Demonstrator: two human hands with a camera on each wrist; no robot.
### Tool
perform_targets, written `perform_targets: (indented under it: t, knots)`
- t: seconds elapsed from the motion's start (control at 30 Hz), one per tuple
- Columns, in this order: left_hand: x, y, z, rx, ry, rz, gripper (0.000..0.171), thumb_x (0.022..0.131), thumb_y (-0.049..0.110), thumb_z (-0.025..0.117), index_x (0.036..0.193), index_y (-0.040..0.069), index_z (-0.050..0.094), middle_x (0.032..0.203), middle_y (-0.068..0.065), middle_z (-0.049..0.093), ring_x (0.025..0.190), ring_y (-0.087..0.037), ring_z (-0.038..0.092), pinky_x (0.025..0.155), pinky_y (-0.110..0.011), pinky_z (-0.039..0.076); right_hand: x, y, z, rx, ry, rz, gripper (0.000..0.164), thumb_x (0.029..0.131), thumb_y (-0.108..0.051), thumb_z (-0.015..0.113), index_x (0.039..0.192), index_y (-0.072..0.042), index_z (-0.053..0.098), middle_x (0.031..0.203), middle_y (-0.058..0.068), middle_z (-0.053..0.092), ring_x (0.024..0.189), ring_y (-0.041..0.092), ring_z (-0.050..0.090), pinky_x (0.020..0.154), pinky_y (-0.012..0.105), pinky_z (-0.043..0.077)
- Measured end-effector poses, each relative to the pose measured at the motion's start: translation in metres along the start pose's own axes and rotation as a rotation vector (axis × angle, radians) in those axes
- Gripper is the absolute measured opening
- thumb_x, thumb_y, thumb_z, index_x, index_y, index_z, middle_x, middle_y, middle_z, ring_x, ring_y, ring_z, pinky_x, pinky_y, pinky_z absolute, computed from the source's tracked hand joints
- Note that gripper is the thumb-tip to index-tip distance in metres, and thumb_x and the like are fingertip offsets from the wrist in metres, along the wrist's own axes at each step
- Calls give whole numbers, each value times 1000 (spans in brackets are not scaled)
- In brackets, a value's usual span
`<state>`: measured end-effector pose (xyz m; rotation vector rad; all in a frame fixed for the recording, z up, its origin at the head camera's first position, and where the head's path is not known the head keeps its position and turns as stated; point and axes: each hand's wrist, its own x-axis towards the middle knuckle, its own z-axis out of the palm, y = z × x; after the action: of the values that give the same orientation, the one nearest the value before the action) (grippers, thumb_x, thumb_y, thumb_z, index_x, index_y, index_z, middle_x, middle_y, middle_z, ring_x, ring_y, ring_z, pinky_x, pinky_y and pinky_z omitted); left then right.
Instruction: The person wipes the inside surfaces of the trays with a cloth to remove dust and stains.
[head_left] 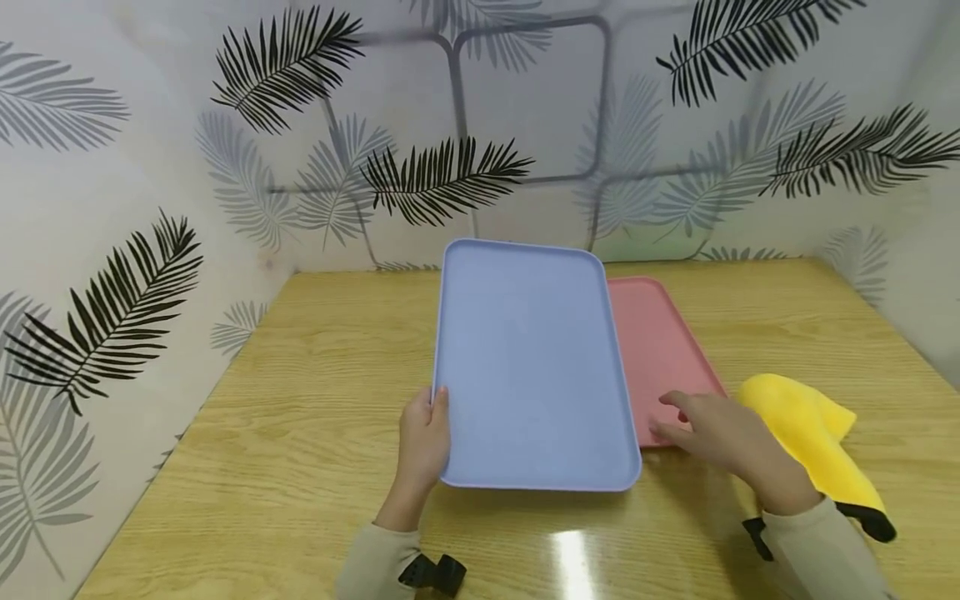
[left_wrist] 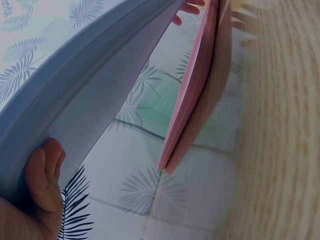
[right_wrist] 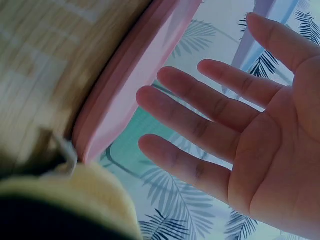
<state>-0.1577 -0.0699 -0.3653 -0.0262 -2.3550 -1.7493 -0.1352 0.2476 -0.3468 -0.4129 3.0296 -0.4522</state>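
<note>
My left hand (head_left: 425,437) grips the left edge of a blue rectangular tray (head_left: 532,367), thumb on top and fingers curled beneath, as the left wrist view shows. The tray is raised off the table and tilted. Partly hidden behind it, a pink tray (head_left: 660,358) lies on the table. Over the pink tray's near right corner hovers my right hand (head_left: 712,433). Its fingers are spread and hold nothing in the right wrist view. Right beside that hand sits a yellow cloth-like item (head_left: 806,433) with a black end.
The wooden table (head_left: 322,358) stretches out on both sides of the trays. A wall covering with a leaf pattern (head_left: 450,179) closes off the back and left. Light reflects off the table's near part.
</note>
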Motion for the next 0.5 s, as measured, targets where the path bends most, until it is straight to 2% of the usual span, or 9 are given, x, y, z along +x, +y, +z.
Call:
perform_targets:
  t: [0.1,0.23,0.4,0.5]
  knots:
    - [-1,1,1,8,1,4,29,96,11,37,93,-12,55,61,-8,48,51,-13,46,44,-26,41,-10,6,-3,-10,3,47,46,87,-36,55,115,1,54,99,16,60,85,30,57,62,44,45]
    - [-2,1,2,16,12,9,30,96,12,37,95,-12,55,64,-10,51,53,-15,49,46,-27,43,-22,17,-9,-54,58,114,49,85,-36,58,115,3,54,106,26,54,91,39,53,61,47,44]
    - [-4,4,2,20,14,11,31,96,12,37,97,-13,55,65,-11,50,55,-16,49,47,-27,44,-36,32,-10,-150,180,151,47,80,-33,63,106,6,59,96,29,54,78,41,53,46,40,41]
    - [-5,5,3,17,12,10,30,96,11,37,98,-14,54,64,-11,50,55,-15,48,47,-27,43,-45,38,-9,-183,222,197,48,78,-35,65,103,6,59,95,29,53,76,43,50,46,44,38]
